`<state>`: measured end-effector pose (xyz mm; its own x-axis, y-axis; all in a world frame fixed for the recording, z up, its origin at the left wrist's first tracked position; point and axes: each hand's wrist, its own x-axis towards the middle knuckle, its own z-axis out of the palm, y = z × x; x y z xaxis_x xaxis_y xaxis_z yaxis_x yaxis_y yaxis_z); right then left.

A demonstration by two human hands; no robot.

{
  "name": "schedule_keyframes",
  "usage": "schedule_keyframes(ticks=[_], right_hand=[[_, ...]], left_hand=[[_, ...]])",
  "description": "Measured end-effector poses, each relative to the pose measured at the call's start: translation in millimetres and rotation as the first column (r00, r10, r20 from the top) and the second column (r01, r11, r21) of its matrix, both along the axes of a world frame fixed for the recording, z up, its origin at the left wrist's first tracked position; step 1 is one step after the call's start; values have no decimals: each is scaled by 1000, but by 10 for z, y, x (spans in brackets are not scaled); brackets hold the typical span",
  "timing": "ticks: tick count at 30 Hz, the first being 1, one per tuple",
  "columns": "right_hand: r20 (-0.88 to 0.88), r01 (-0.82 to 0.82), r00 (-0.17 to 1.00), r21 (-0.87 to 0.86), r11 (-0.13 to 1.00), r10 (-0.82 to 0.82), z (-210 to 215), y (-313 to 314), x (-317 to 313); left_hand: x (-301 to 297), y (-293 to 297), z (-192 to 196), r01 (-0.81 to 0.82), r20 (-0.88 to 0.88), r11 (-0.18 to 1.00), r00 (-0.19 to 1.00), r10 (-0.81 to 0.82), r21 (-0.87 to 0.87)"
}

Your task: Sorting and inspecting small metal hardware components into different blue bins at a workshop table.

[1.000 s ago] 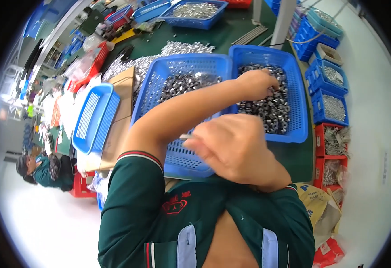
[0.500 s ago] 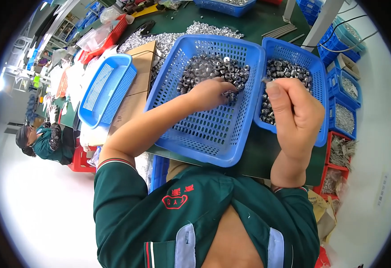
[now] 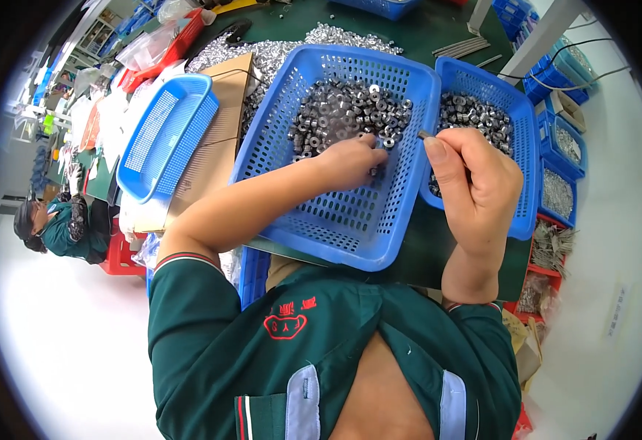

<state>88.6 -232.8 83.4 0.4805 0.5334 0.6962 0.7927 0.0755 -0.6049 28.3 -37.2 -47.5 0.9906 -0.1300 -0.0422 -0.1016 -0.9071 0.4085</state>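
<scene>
My left hand (image 3: 354,161) is inside a large blue perforated basket (image 3: 314,242), over the near edge of a pile of small metal rings (image 3: 350,110). Its fingers are curled, and a dark metal ring (image 3: 374,172) shows at their tips. My right hand (image 3: 479,176) is raised over the near side of a second blue basket (image 3: 523,191), which holds more metal rings (image 3: 475,117). Thumb and forefinger pinch a small dark metal piece (image 3: 425,135) by the rim between the two baskets. Its exact shape is too small to make out.
Shiny small metal parts (image 3: 321,35) lie heaped on the green table behind the baskets. Left stands a light-blue basket (image 3: 134,172) by a cardboard sheet (image 3: 225,110). Thin metal rods (image 3: 464,48) lie back right. Stacked bins (image 3: 559,165) line the right; a co-worker (image 3: 64,227) sits far left.
My right hand has shifted left, bringing the pinched piece close to the large basket's rim. My left hand remains at the pile's near edge. The whole view has shifted slightly.
</scene>
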Motion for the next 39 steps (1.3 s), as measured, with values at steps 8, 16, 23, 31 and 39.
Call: schedule_keyframes(ticks=[8, 16, 23, 31, 39], right_hand=[[22, -11, 1000, -20, 1000, 12, -33, 59, 29], [42, -31, 999, -43, 999, 33, -75, 89, 40], [58, -44, 997, -61, 997, 48, -93, 117, 25], [11, -41, 999, -81, 996, 42, -64, 108, 37], [11, 27, 1000, -203, 979, -26, -171, 170, 101]], left_hand=[[-211, 95, 301, 75, -229, 986, 967, -108, -148], [-219, 85, 192, -88, -197, 985, 979, 58, -146], [-219, 92, 235, -9, -211, 997, 978, -8, -79], [-229, 52, 220, 52, -132, 998, 990, -57, -41], [-191, 315, 863, -304, -304, 82, 953, 15, -949]])
